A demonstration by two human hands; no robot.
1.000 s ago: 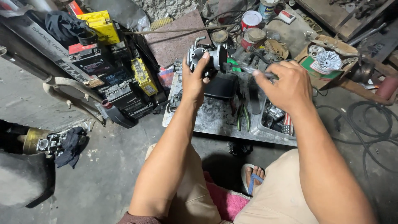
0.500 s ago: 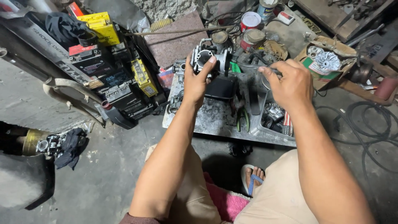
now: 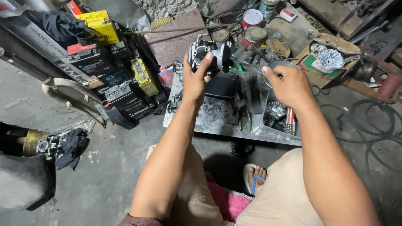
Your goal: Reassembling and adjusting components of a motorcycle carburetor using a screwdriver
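Note:
My left hand [image 3: 196, 81] is raised over a low metal tray [image 3: 217, 119] and grips a grey metal carburettor [image 3: 209, 52] from below, thumb across its round opening. My right hand [image 3: 289, 86] hovers a little to the right of it, fingers curled around a thin metal tool [image 3: 251, 69] that points toward the carburettor. A green piece shows at the tool's far end. Pliers with green handles [image 3: 244, 117] lie on the tray under my hands.
A clear plastic tub [image 3: 278, 119] of small parts sits at the tray's right. Stacked batteries and yellow boxes [image 3: 121, 83] stand on the left, tins [image 3: 252, 19] and a cardboard box [image 3: 331, 62] behind. Cables [image 3: 368, 125] coil on the right floor. My sandalled foot [image 3: 255, 178] is below the tray.
My left hand has lifted and turned the carburettor slightly. My right hand has stayed close beside it, shifting its fingers on the thin tool.

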